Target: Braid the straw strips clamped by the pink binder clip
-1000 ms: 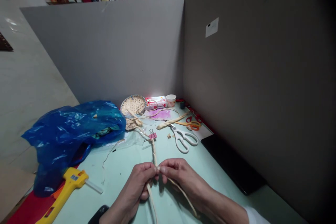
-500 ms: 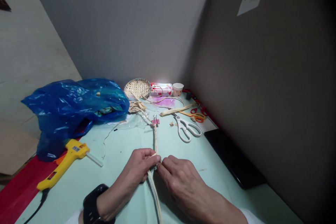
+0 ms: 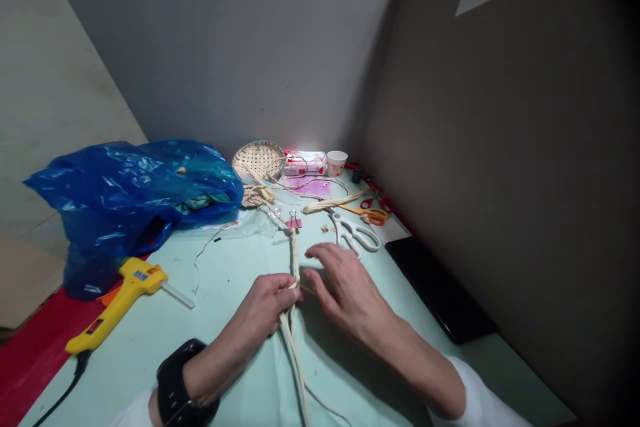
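A pale fibre braid [image 3: 294,253] runs down from a pink binder clip [image 3: 294,222] towards me. My left hand [image 3: 273,300] pinches the braid's lower end between thumb and fingers. Loose pale strands [image 3: 296,363] hang below that pinch to the bottom edge of the view, one thin strand curving off to the right. Just right of the braid, my right hand [image 3: 345,283] is raised over the table with thumb and fingers apart. Nothing shows in its grasp, though a thin strand passes close by the thumb.
A yellow glue gun [image 3: 117,303] lies at left below a blue plastic bag [image 3: 145,193]. Behind the clip stand a woven basket [image 3: 259,161] and a paper cup [image 3: 337,163]. White-handled scissors [image 3: 357,235], orange scissors [image 3: 375,215] and a black flat device [image 3: 445,287] lie at right.
My right hand has let go of the braid, opened and lifted up and to the right. My left hand keeps its pinch. The view has tipped slightly, and a thin strand now shows at lower right.
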Demonstrator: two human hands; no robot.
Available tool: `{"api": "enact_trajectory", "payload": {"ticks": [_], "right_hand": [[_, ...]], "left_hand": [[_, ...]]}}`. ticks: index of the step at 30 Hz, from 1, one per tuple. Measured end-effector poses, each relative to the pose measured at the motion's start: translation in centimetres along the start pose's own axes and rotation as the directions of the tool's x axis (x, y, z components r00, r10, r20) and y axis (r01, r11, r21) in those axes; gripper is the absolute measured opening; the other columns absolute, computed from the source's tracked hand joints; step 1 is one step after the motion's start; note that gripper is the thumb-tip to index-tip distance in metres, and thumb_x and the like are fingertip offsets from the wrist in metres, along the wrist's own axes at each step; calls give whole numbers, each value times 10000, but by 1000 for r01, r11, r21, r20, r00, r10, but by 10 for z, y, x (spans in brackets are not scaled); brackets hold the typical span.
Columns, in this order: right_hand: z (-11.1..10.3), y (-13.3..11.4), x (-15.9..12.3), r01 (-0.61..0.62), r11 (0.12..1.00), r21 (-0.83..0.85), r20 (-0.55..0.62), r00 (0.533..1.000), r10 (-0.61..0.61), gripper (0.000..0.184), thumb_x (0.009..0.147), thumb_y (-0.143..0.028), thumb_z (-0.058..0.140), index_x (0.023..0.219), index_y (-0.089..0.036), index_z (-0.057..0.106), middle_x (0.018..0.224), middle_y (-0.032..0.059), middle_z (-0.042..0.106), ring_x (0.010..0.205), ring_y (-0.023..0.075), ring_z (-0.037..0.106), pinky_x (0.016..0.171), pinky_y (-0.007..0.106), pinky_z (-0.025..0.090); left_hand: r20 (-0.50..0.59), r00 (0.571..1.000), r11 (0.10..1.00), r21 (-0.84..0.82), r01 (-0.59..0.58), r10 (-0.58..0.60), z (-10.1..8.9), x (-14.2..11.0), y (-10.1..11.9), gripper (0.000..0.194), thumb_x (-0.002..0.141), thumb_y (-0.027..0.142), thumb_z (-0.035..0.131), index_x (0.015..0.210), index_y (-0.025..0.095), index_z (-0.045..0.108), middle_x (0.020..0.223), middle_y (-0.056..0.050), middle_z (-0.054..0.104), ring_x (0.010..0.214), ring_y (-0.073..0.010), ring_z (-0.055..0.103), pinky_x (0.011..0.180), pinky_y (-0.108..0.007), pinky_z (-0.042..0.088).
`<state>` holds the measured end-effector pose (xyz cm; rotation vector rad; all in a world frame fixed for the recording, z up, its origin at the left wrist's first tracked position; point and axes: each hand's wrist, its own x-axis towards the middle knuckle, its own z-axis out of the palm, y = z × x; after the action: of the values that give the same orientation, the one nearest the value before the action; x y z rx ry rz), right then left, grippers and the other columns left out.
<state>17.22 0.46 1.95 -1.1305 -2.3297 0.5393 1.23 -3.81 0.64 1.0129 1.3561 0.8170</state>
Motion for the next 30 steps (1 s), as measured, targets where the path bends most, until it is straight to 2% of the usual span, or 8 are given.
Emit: {"api": "enact_trajectory", "payload": {"ticks": [3, 5, 8, 11, 15, 21, 27, 30], "right_hand": [[9, -6, 0, -152, 975, 163, 184, 976, 121, 282, 950, -345, 384, 894, -166, 595, 796, 55, 617, 705, 161, 526, 636, 272, 356], [15, -5, 1, -207, 934, 292, 245, 960, 136, 319, 945, -350, 377, 760, -170, 565, 692, 18, 565, 647, 137, 476, 588, 254, 317], [21, 3, 3, -229, 863, 451, 267, 957, 115, 324, 911, -302, 409, 639, -163, 515, 604, -18, 454, 596, 110, 384, 554, 244, 274], [24, 10, 3, -218, 836, 503, 231, 966, 113, 333, 883, -290, 445, 577, -161, 477, 558, -36, 341, 558, 98, 288, 527, 246, 237], [24, 10, -1, -254, 769, 587, 203, 965, 164, 323, 863, -295, 486, 573, -157, 517, 520, -39, 360, 534, 96, 300, 522, 242, 245], [20, 2, -3, -318, 482, 817, 255, 948, 193, 279, 798, -318, 599, 607, -120, 641, 618, 19, 577, 608, 116, 444, 620, 240, 352], [16, 2, -3, -429, 297, 853, 366, 898, 245, 269, 766, -342, 657, 785, -81, 722, 663, 39, 640, 465, 51, 249, 460, 235, 168], [17, 4, -4, -427, 236, 873, 375, 897, 234, 258, 740, -339, 681, 752, -82, 705, 654, 21, 614, 436, 31, 209, 444, 244, 101]], "left_hand": [[-6, 1000, 1000, -5, 14, -14, 0, 0, 1, 212, 716, 378, 536, 750, 169, 547, 484, 99, 264, 407, -60, 160, 404, -235, 95], [-12, 1000, 1000, 14, 26, -26, -1, 0, 1, 200, 730, 365, 518, 765, 172, 555, 497, 95, 255, 418, -69, 157, 412, -237, 100], [-28, 995, 981, 173, -93, 99, -1, -2, 1, 180, 770, 333, 493, 707, 173, 548, 537, 59, 342, 473, -90, 266, 467, -236, 201], [-41, 962, 831, 515, -210, 269, -1, -7, 1, 273, 847, 332, 439, 653, 176, 550, 613, -13, 525, 595, -145, 429, 585, -265, 281], [-71, 947, 622, 768, -149, 315, 4, -15, -1, 327, 910, 357, 389, 673, 200, 551, 643, -57, 622, 605, -195, 513, 603, -299, 244], [-73, 923, 560, 812, -164, 377, 14, -22, -8, 266, 910, 337, 405, 779, 220, 604, 669, -101, 662, 587, -240, 568, 585, -322, 196], [-33, 912, 494, 848, -191, 409, 29, -25, -18, 205, 880, 267, 452, 773, 204, 615, 664, -115, 648, 537, -234, 541, 584, -335, 184], [40, 906, 492, 829, -265, 421, 27, -25, -11, 269, 898, 315, 441, 699, 207, 586, 685, -83, 638, 586, -213, 547, 597, -324, 237]]}}
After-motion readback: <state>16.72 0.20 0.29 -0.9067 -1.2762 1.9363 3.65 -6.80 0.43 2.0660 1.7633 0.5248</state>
